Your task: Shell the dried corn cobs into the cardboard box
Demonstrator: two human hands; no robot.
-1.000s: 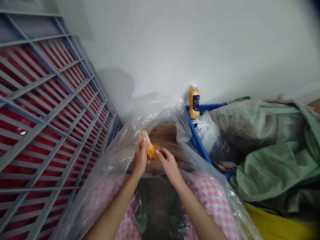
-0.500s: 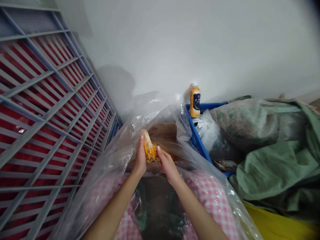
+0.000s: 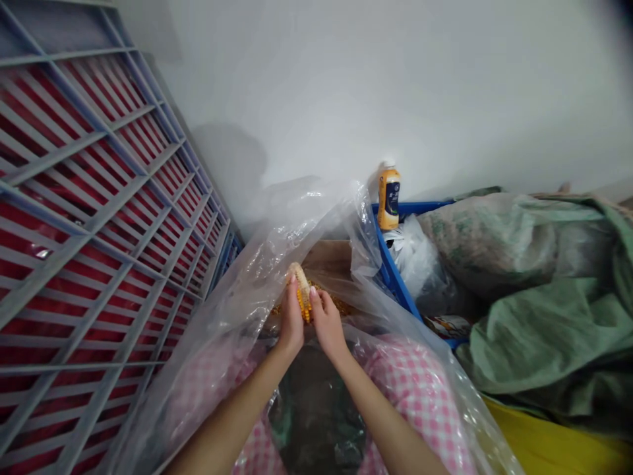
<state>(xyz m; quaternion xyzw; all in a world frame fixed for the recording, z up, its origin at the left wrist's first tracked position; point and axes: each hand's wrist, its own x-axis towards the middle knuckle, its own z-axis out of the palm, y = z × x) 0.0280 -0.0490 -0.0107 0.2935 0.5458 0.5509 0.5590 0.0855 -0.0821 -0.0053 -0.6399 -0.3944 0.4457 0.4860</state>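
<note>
An ear of corn (image 3: 301,282) is held between both hands, its upper part stripped to a pale cob and yellow kernels left lower down. My left hand (image 3: 291,315) is wrapped round its left side, thumb along the cob. My right hand (image 3: 326,323) grips the right side, its thumb pressed on the kernels. Beneath them, loose corn kernels (image 3: 343,307) lie in a cardboard box (image 3: 329,254). A clear plastic sheet (image 3: 232,290) surrounds the box and drapes over my knees in pink checked cloth.
Stacked plastic crates (image 3: 99,218) with red contents stand close on the left. A blue crate (image 3: 395,280) on the right holds bags and a green sack (image 3: 548,330). An orange bottle (image 3: 389,198) stands at its corner by the white wall (image 3: 316,86).
My right hand has moved up and in, and now closes against the ear of corn. The ear and my left hand have shifted slightly right.
</note>
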